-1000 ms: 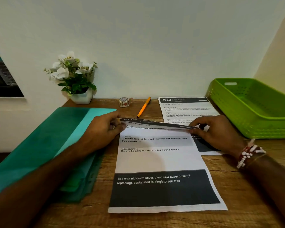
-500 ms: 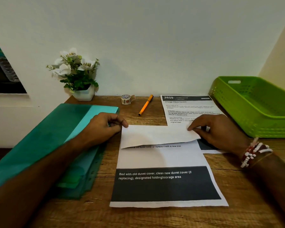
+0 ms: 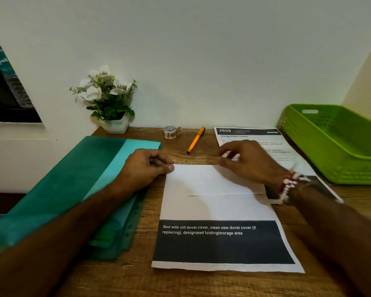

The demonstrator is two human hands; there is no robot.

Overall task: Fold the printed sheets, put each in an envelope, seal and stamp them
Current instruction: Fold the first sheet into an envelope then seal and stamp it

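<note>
The right hand [image 3: 247, 161] is blurred and covers part of the far sheet [image 3: 266, 139], whose small print is unreadable; the basket [image 3: 330, 166] runs off the edge.

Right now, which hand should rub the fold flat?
The right hand, probably: it is free, just above the folded flap, while the left hand pins the flap's left corner with its thumb.

"2659" heading the far sheet [image 3: 247, 136]

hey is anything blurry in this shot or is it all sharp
Head view: the right hand is smeared by motion blur; the left hand and the white caption on the folded sheet are sharp; light is soft, with no glare.
</note>
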